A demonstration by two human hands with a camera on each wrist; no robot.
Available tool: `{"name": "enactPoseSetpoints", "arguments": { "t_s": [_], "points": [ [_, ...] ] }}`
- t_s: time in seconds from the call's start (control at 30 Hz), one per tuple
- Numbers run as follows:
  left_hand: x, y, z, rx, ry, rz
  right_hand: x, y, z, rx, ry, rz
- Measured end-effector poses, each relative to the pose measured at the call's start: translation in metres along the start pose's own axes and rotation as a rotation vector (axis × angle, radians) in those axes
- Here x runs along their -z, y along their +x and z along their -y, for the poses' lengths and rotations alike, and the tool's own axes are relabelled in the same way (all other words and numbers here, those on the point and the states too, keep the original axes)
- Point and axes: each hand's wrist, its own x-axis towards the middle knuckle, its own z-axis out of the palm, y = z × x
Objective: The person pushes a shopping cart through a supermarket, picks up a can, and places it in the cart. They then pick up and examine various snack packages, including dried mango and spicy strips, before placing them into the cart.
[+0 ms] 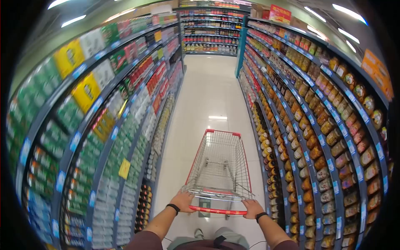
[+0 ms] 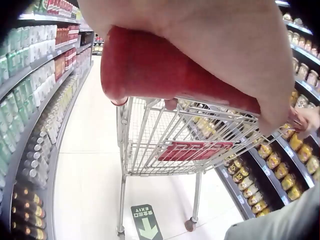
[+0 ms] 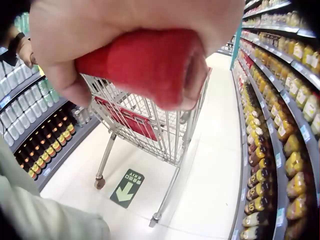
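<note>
An upright wire shopping cart (image 1: 196,163) with red trim stands in front of me, and nothing shows in its basket. My left hand (image 1: 182,201), a dark band at its wrist, grips the left end of the red cart handle (image 1: 218,211). At the other end, my right hand (image 1: 252,208) holds the same bar. From the right wrist, the fingers and thumb wrap over the red handle (image 3: 150,67). In the left wrist view the hand covers the top of the bar, and its fingertips are hidden.
Shelves of packed cans and bottles (image 1: 121,162) line the left side. Jars and pouches (image 1: 321,166) fill the right shelves. Pale floor tiles (image 1: 210,91) run between them to a stocked end shelf (image 1: 212,31). A green exit sign (image 3: 127,188) lies on the floor under the cart.
</note>
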Motion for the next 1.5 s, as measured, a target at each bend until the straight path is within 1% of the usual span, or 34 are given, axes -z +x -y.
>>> {"name": "enactPoseSetpoints", "arguments": {
  "t_s": [0.03, 0.1, 0.13, 0.17, 0.27, 0.4, 0.43, 0.5, 0.53, 0.57, 0.63, 0.7, 0.77, 0.83, 0.87, 0.93, 1.0, 1.03, 1.1, 1.13, 1.17, 1.23, 1.3, 1.37, 1.43, 1.5],
  "points": [
    [0.007, 0.028, 0.019, -0.015, 0.029, 0.022, 0.011, 0.024, -0.012, -0.033, -0.010, 0.000],
    [0.020, 0.087, 0.058, -0.039, 0.010, -0.053, 0.031, 0.080, -0.042, -0.049, -0.006, -0.001],
    [0.032, 0.117, 0.076, -0.044, -0.016, -0.068, 0.043, 0.108, -0.056, -0.057, 0.009, -0.014],
    [0.043, 0.150, 0.095, -0.051, -0.002, -0.045, 0.057, 0.137, -0.072, -0.061, 0.018, -0.024],
    [0.068, 0.248, 0.155, -0.084, 0.042, -0.111, 0.092, 0.230, -0.130, -0.059, 0.040, -0.065],
    [0.124, 0.375, 0.223, -0.043, 0.039, -0.095, 0.149, 0.358, -0.204, -0.059, 0.030, -0.065],
    [0.137, 0.402, 0.239, -0.039, 0.042, -0.115, 0.163, 0.390, -0.221, -0.052, 0.014, -0.076],
    [0.163, 0.458, 0.266, 0.023, 0.024, -0.055, 0.185, 0.449, -0.258, -0.056, -0.005, 0.033],
    [0.172, 0.483, 0.281, 0.028, 0.035, -0.038, 0.182, 0.477, -0.283, -0.010, -0.033, 0.000],
    [0.186, 0.510, 0.294, 0.040, 0.002, -0.046, 0.198, 0.503, -0.302, 0.000, -0.054, 0.027],
    [0.213, 0.560, 0.323, 0.066, -0.013, -0.007, 0.224, 0.562, -0.329, 0.000, -0.008, 0.056],
    [0.226, 0.618, 0.361, 0.073, -0.044, -0.018, 0.248, 0.620, -0.360, -0.012, -0.020, 0.113],
    [0.241, 0.684, 0.404, 0.061, -0.056, -0.036, 0.268, 0.685, -0.399, -0.039, -0.009, 0.118],
    [0.254, 0.749, 0.444, 0.035, -0.106, -0.113, 0.292, 0.751, -0.435, -0.054, -0.044, 0.147],
    [0.268, 0.782, 0.464, 0.033, -0.119, -0.128, 0.304, 0.784, -0.454, -0.060, -0.031, 0.136],
    [0.302, 0.843, 0.499, 0.034, -0.102, -0.088, 0.325, 0.848, -0.487, -0.072, -0.035, 0.124],
    [0.324, 0.907, 0.540, 0.022, -0.102, -0.121, 0.340, 0.910, -0.519, -0.144, -0.030, 0.105],
    [0.330, 0.932, 0.560, 0.020, -0.091, -0.128, 0.343, 0.938, -0.530, -0.143, -0.034, 0.120],
    [0.339, 0.986, 0.594, 0.034, -0.118, -0.130, 0.358, 0.990, -0.557, -0.187, -0.047, 0.061],
    [0.345, 1.008, 0.608, 0.019, -0.099, -0.162, 0.367, 1.013, -0.569, -0.210, -0.006, 0.063],
    [0.354, 1.026, 0.626, 0.001, -0.060, -0.181, 0.375, 1.038, -0.580, -0.192, 0.013, 0.076],
    [0.372, 1.064, 0.652, -0.023, -0.135, -0.136, 0.384, 1.075, -0.606, -0.251, 0.006, 0.113],
    [0.388, 1.099, 0.670, -0.017, -0.147, -0.123, 0.399, 1.109, -0.632, -0.182, 0.016, 0.069],
    [0.408, 1.136, 0.685, -0.015, -0.143, -0.148, 0.418, 1.147, -0.661, -0.143, 0.031, 0.069],
    [0.431, 1.176, 0.702, -0.012, -0.127, -0.093, 0.444, 1.188, -0.682, -0.155, 0.034, 0.074],
    [0.442, 1.220, 0.724, 0.008, -0.135, -0.170, 0.464, 1.237, -0.713, -0.141, 0.047, 0.055]
  ]
}}
